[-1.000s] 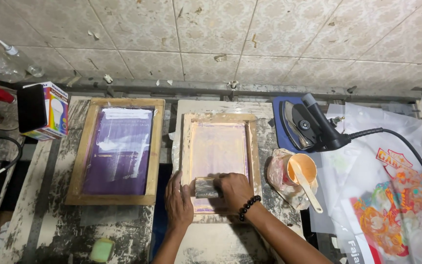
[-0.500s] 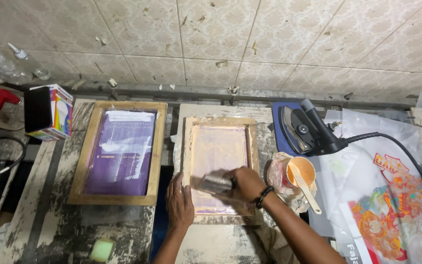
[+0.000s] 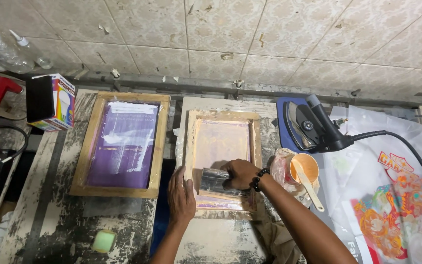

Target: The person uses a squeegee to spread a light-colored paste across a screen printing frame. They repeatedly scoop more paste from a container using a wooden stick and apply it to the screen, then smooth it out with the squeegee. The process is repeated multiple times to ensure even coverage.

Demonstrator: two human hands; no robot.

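A small wooden screen frame (image 3: 223, 164) lies at centre frame. The right hand (image 3: 240, 173) grips a squeegee (image 3: 214, 181) on its mesh. The left hand (image 3: 181, 195) presses flat, fingers spread, on the frame's lower left edge. A larger purple screen (image 3: 122, 144) sits left; an iron (image 3: 308, 124) sits right.

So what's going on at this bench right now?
A person is working a wooden-framed printing screen on a worn bench. The right hand grips a squeegee pressed onto the mesh near the frame's lower end, while the left hand lies flat on the frame's lower left corner. A second frame with purple mesh lies alongside, untouched.
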